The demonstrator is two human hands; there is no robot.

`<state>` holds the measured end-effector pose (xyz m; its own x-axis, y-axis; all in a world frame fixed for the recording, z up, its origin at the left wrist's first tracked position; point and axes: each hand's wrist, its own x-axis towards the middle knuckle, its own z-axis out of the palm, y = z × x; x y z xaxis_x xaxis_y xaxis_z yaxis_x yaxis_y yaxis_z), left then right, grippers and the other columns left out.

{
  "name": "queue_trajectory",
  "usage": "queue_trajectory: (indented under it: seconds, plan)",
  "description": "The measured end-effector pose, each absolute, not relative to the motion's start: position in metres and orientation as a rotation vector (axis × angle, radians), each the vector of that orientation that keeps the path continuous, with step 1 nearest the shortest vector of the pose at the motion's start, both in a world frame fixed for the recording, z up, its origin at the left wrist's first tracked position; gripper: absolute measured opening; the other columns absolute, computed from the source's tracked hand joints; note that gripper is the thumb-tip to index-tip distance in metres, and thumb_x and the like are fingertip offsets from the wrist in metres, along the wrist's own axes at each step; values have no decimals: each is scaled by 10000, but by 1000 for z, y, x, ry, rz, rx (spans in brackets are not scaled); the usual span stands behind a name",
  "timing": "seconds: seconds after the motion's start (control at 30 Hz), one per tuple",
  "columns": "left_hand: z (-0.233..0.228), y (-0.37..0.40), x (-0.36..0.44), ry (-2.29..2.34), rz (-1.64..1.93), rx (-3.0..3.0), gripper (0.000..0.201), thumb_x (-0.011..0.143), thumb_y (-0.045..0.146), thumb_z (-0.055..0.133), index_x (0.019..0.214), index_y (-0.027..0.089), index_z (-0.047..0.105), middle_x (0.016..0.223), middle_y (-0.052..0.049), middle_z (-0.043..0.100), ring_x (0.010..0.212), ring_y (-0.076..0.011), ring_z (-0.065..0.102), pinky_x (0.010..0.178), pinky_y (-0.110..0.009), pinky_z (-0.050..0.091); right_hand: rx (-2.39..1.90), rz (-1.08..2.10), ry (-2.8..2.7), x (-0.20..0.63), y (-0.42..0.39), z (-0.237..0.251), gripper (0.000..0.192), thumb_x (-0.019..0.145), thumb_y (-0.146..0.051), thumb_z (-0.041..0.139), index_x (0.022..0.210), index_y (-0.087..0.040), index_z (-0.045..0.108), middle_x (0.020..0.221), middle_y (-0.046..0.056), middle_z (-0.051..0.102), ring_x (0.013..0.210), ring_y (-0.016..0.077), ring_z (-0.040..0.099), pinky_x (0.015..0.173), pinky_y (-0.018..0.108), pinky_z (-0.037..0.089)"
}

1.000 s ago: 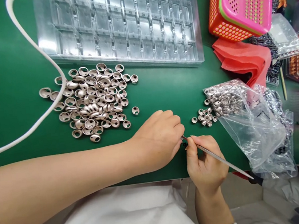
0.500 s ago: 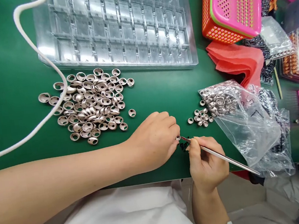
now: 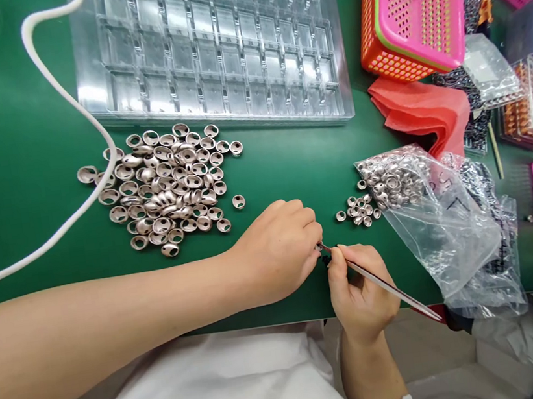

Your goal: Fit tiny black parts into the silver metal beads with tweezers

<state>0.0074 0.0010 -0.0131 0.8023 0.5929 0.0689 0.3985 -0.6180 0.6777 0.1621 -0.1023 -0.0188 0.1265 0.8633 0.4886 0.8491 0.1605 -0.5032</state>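
Green table, clear tray, silvery-pink metal rings, white tube, pink basket nested in orange perforated basket, red cloth, clear bag.

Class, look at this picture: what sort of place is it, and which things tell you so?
Probably a small-parts assembly bench: a heap of metal cups on a green mat, a clear compartment tray, and tweezers in the right hand.
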Motion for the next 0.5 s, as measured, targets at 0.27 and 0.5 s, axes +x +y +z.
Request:
queue_trajectory:
  seconds: [0.27, 0.5]
  plan:
    - [-14, 1, 8, 731, 357, 2314, 150, 935, 188, 586, 848, 145, 701, 839, -43, 636, 824, -214, 515, 714, -372, 346, -1643, -14, -1772, 160, -103, -16, 273, 852, -13, 671, 1039, -192, 584, 771, -6, 636, 661, 118, 647, 590, 238, 573]
    - [-13, 1, 9, 734, 362, 2307, 139, 931, 188, 602, 840, 148, 699, 820, -37, 634, 818, -208, 522, 711, -361, 340, -1649, -13, -1779, 162, -101, -16, 244, 874, -36, 657, 1029, -205, 574, 775, -1, 651, 669, 124, 651, 586, 246, 568]
